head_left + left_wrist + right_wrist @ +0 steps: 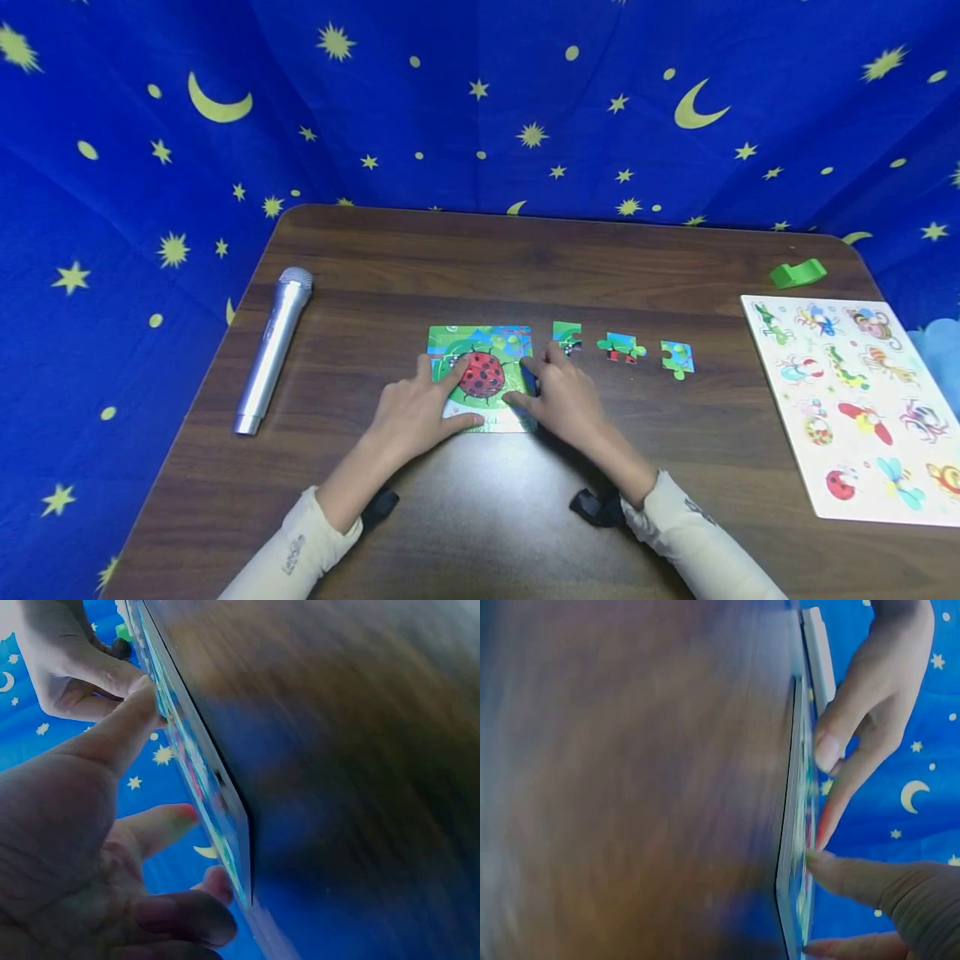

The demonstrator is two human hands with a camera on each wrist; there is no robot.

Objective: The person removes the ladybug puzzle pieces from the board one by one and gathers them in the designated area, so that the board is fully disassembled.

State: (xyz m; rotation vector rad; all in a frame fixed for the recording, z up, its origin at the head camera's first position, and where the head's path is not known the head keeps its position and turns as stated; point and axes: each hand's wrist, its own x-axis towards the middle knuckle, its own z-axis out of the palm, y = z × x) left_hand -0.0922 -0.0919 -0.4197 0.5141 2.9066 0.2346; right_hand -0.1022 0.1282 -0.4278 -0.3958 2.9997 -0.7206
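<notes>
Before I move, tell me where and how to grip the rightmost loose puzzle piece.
Probably by its straight right edge, coming from above and the right: the rightmost piece lies flat, a tab juts from its lower edge, and the next loose piece lies to its left.

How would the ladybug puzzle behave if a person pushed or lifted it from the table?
The ladybug puzzle is probably stiff: its edge looks straight in both wrist views. Pushed, it should slide rather than tip, lying flat on the table. Tilted, it might come apart, as loose puzzle pieces lie to its right.
</notes>
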